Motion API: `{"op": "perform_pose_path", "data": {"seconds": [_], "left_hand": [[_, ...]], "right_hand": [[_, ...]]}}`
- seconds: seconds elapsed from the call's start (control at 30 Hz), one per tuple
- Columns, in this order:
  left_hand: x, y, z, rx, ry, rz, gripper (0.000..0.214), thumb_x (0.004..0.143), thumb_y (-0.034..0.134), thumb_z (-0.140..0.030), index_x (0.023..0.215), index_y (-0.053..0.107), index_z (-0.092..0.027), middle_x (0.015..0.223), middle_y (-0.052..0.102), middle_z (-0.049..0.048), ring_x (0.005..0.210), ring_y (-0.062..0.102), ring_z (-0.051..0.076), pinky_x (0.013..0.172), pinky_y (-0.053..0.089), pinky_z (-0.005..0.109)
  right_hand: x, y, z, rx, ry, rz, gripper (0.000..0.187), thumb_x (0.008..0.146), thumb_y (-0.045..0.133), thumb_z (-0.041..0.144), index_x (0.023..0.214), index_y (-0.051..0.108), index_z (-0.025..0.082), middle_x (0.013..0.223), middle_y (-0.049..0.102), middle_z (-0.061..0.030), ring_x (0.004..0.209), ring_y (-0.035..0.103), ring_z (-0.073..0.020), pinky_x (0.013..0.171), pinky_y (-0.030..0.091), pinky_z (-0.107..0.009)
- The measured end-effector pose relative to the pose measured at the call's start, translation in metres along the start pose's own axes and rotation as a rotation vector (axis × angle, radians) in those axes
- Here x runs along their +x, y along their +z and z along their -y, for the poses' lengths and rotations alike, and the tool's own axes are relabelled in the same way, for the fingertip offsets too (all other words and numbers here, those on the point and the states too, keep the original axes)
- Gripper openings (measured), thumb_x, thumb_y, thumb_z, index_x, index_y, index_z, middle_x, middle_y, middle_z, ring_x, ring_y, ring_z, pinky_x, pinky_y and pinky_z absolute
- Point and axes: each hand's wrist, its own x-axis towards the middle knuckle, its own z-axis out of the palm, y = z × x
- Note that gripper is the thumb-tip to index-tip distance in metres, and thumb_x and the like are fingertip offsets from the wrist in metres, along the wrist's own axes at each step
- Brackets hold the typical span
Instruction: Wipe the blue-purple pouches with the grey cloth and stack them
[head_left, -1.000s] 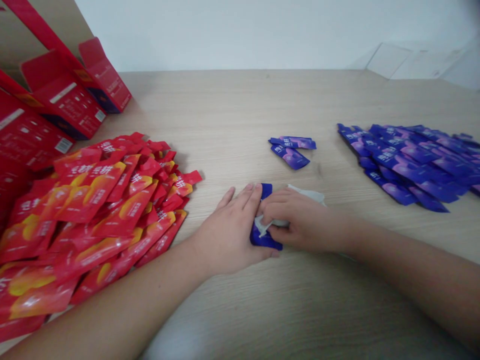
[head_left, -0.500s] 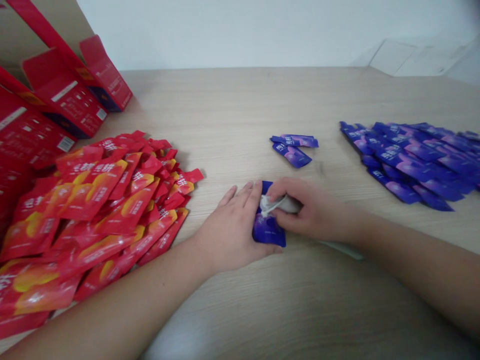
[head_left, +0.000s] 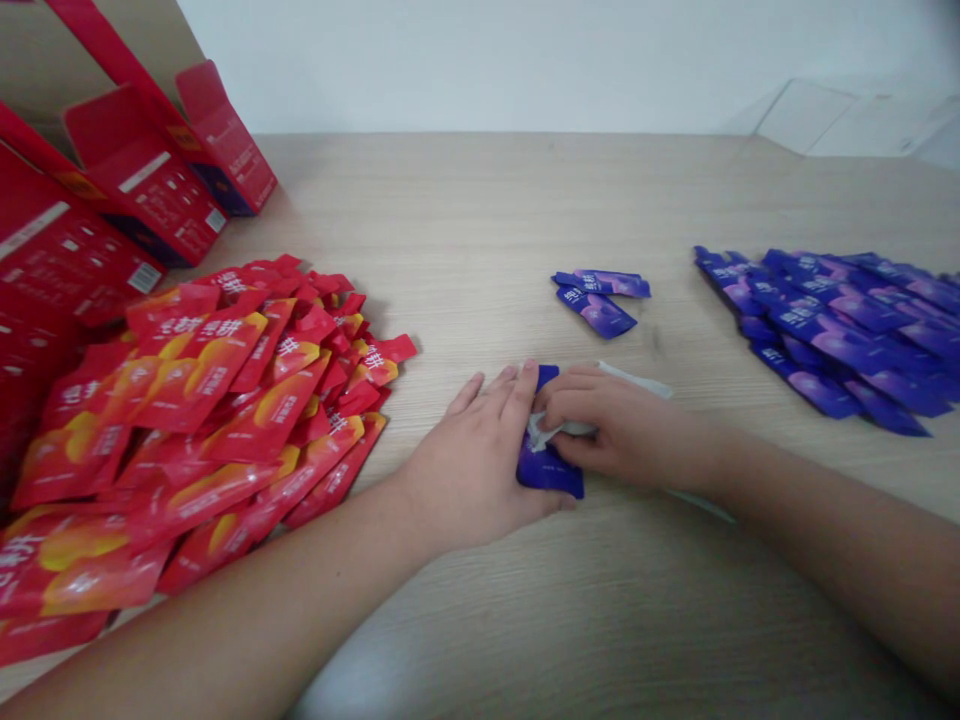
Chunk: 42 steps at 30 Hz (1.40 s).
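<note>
A purple sachet (head_left: 549, 470) lies on the table under the edge of my left hand (head_left: 474, 462). That hand is spread flat, its forefinger along the sachet's upper part and its thumb by the lower edge, pressing it down. My right hand (head_left: 619, 425) is closed round a crumpled white tissue (head_left: 541, 432), which it presses against the face of the sachet. Parts of the tissue stick out above and below the hand. Much of the sachet's print is hidden by the tissue and fingers.
Red and yellow sachets (head_left: 225, 410) are heaped at left, near my left forearm. Behind them stand red cartons (head_left: 150, 190) with raised flaps. Several purple sachets (head_left: 847, 320) are piled at right, and a few more (head_left: 596, 310) lie beyond my hands. A white wall (head_left: 495, 65) closes the back.
My right hand has shifted slightly over the sachet with the tissue, and more tissue shows beyond its knuckles. The left hand still holds the sachet down. The whole view has moved a little.
</note>
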Motion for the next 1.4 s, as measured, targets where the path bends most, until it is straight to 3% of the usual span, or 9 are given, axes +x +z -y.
{"op": "perform_pose_path", "data": {"seconds": [0.23,0.33,0.4,0.57,0.67,0.8,0.9,1.07,1.4], "left_hand": [[-0.002,-0.001,0.002,0.059,0.034,0.054,0.126,0.088,0.072,-0.081,0.173,0.016,-0.007,0.178,0.028,0.0279,0.168,0.027,0.040,0.138,0.016,0.060],[-0.003,-0.003,0.001,0.064,0.042,0.074,0.107,0.103,0.050,-0.079,0.172,0.019,-0.004,0.178,0.029,0.0277,0.170,0.023,0.037,0.138,0.013,0.058],[-0.003,-0.004,0.000,0.065,0.021,0.076,0.097,0.108,0.046,-0.072,0.172,0.020,-0.004,0.178,0.030,0.0266,0.170,0.024,0.035,0.138,0.014,0.056],[-0.001,-0.001,-0.001,0.062,-0.024,0.052,0.111,0.097,0.066,-0.071,0.173,0.016,-0.007,0.178,0.030,0.0258,0.168,0.029,0.036,0.138,0.018,0.056],[-0.001,0.000,0.000,0.055,-0.044,0.040,0.119,0.091,0.072,-0.074,0.173,0.017,-0.009,0.178,0.030,0.0256,0.167,0.032,0.038,0.137,0.020,0.058],[-0.001,-0.001,0.000,0.050,-0.054,0.031,0.120,0.086,0.078,-0.067,0.173,0.019,-0.010,0.178,0.033,0.0233,0.166,0.035,0.037,0.137,0.024,0.056],[0.000,-0.004,0.000,0.055,-0.042,0.038,0.122,0.083,0.082,-0.063,0.173,0.019,-0.010,0.176,0.037,0.0230,0.166,0.035,0.036,0.136,0.026,0.056],[0.001,-0.005,-0.001,0.039,-0.034,0.033,0.126,0.083,0.081,-0.077,0.174,0.020,-0.013,0.178,0.034,0.0205,0.164,0.037,0.038,0.136,0.025,0.059],[0.000,-0.008,-0.003,0.056,-0.038,0.065,0.131,0.083,0.081,-0.078,0.174,0.017,-0.009,0.177,0.035,0.0219,0.164,0.038,0.037,0.137,0.022,0.059]], "right_hand": [[-0.001,0.002,-0.020,-0.065,0.074,-0.105,0.013,0.094,0.068,0.017,0.104,0.070,0.025,0.112,0.077,-0.0062,0.110,0.071,-0.0271,0.101,0.053,-0.044],[-0.002,0.002,-0.018,-0.087,0.061,-0.097,0.014,0.095,0.066,0.016,0.104,0.070,0.025,0.112,0.078,-0.0065,0.111,0.071,-0.0276,0.101,0.053,-0.045],[-0.002,0.003,-0.018,-0.087,0.070,-0.102,0.014,0.095,0.066,0.017,0.105,0.071,0.025,0.112,0.078,-0.0064,0.111,0.071,-0.0279,0.102,0.053,-0.046],[-0.005,0.005,-0.020,-0.076,0.132,-0.151,0.019,0.095,0.068,0.022,0.113,0.071,0.026,0.118,0.078,-0.0070,0.116,0.072,-0.0283,0.105,0.054,-0.047],[-0.009,0.002,-0.009,-0.033,0.129,-0.195,0.020,0.094,0.069,0.022,0.114,0.072,0.026,0.116,0.078,-0.0071,0.112,0.073,-0.0276,0.102,0.056,-0.046],[-0.011,-0.003,0.020,0.077,0.053,0.031,0.018,0.095,0.072,0.022,0.113,0.074,0.024,0.111,0.079,-0.0065,0.104,0.074,-0.0252,0.095,0.058,-0.041],[-0.009,-0.003,0.030,0.100,0.002,0.140,0.018,0.096,0.072,0.018,0.111,0.076,0.025,0.113,0.080,-0.0051,0.109,0.073,-0.0244,0.100,0.056,-0.040],[-0.008,0.003,0.016,0.032,0.003,0.049,0.022,0.094,0.070,0.013,0.111,0.077,0.026,0.125,0.078,-0.0069,0.123,0.070,-0.0262,0.107,0.054,-0.044],[-0.005,0.013,-0.014,-0.191,0.184,-0.164,0.023,0.102,0.063,0.024,0.122,0.074,0.022,0.116,0.076,-0.0110,0.111,0.072,-0.0299,0.099,0.058,-0.047]]}}
